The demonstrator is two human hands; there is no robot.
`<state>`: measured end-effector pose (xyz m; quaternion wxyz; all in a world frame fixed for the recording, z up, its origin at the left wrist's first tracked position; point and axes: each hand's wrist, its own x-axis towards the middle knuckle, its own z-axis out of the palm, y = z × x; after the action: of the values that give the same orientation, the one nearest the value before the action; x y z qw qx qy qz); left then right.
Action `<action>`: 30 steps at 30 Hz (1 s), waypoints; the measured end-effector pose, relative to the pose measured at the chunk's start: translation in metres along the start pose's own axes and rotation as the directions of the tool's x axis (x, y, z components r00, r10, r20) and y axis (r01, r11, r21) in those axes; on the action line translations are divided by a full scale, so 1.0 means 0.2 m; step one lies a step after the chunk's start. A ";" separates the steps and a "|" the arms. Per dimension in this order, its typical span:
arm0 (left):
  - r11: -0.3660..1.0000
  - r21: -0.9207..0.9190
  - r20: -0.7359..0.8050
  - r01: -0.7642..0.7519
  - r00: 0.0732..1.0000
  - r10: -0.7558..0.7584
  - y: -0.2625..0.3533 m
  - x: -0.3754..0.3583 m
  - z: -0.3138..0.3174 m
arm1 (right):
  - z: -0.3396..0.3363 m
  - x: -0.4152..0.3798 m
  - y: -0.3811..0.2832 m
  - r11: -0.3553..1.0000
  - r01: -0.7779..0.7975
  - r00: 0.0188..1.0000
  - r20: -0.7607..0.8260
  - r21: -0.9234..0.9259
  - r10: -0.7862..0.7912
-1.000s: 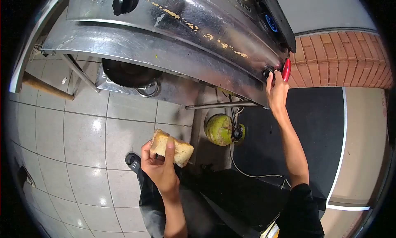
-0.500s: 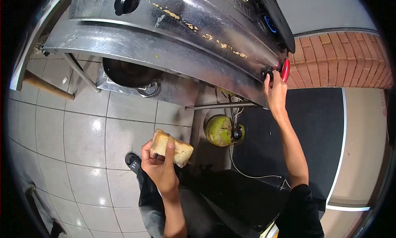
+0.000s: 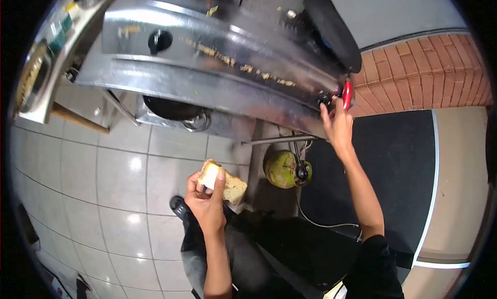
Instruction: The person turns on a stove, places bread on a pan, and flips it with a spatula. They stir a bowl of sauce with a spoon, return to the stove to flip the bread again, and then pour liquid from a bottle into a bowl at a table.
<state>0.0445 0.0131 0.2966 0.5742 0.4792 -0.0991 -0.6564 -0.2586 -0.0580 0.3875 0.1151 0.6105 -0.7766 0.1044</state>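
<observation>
White, at our far left, a counter [image 3: 36, 115] carries a dish [image 3: 32, 77] that the view's dark rim partly cuts off. Beside it slants a wooden leg [image 3: 80, 117], its top hidden. Open tiles [image 3: 121, 180] spread below, giving our left side room; dark shapes at their lower left are too cropped for us to name.

The steel stove [image 3: 207, 84] runs across above, its left knob [image 3: 160, 41] well apart from our hands. Under its front edge we see only part of a pan [image 3: 173, 109]. Our left hand [image 3: 207, 208] grasps the bread [image 3: 225, 184], thumb on top, over the floor and clear of the stove; the palm side is hidden. A shoe [image 3: 179, 207] shows just beside that wrist.

Next is a green tank [image 3: 282, 169], partly shadowed. Our right hand [image 3: 339, 128] reaches to the right knob [image 3: 324, 98], near the stove's end; blur keeps us from telling whether its fingers grip. A red handle [image 3: 347, 95] is close by the fingertips. Rightward lie a black mat [image 3: 367, 180] and bricks [image 3: 424, 71].
</observation>
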 end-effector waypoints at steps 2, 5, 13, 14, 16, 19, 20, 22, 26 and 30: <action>0.998 0.056 0.021 -0.001 1.000 0.000 0.08 -0.01 0.07 | -0.06 -0.05 0.01 0.998 0.054 0.997 -0.051 0.016 -0.053; 0.993 0.113 0.093 -0.044 0.995 0.033 0.22 -0.03 0.22 | -0.18 -0.14 0.03 0.988 -0.040 0.995 0.100 0.148 0.025; 0.972 0.188 0.309 -0.144 0.948 0.080 0.52 -0.04 0.71 | -0.39 -0.01 0.17 0.755 -0.203 0.979 0.131 0.623 0.155; 0.972 0.209 0.300 -0.108 0.953 0.042 0.55 -0.04 0.78 | -0.41 0.06 0.20 0.816 -0.093 0.993 -0.005 0.570 0.116; 0.973 0.207 0.320 -0.106 0.947 0.035 0.59 -0.04 0.91 | -0.44 0.27 0.27 0.864 0.025 0.986 -0.155 0.502 0.061; 0.967 0.223 0.339 -0.124 0.940 0.043 0.58 0.03 1.09 | -0.33 0.57 0.41 0.917 0.028 0.992 -0.127 0.398 0.025; 0.970 0.217 0.340 -0.106 0.940 0.027 0.58 0.04 1.15 | -0.28 0.66 0.45 0.943 -0.025 0.998 -0.053 0.333 0.045; 0.974 0.219 0.354 -0.052 0.935 -0.030 0.58 0.06 1.25 | -0.20 0.80 0.52 0.951 -0.093 0.994 0.080 0.296 0.073; 0.975 0.220 0.321 -0.040 0.947 -0.033 0.57 0.08 1.37 | -0.11 0.93 0.55 0.960 -0.029 0.986 0.163 0.278 -0.017; 0.979 0.203 0.206 0.011 0.977 -0.054 0.63 0.05 1.44 | -0.11 0.98 0.55 0.973 0.041 0.958 0.266 0.229 -0.103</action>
<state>-0.0852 -0.1569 0.5258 0.4982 0.4642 -0.2172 -0.6994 -0.4096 -0.2076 0.4665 -0.0592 0.6562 -0.7457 0.0996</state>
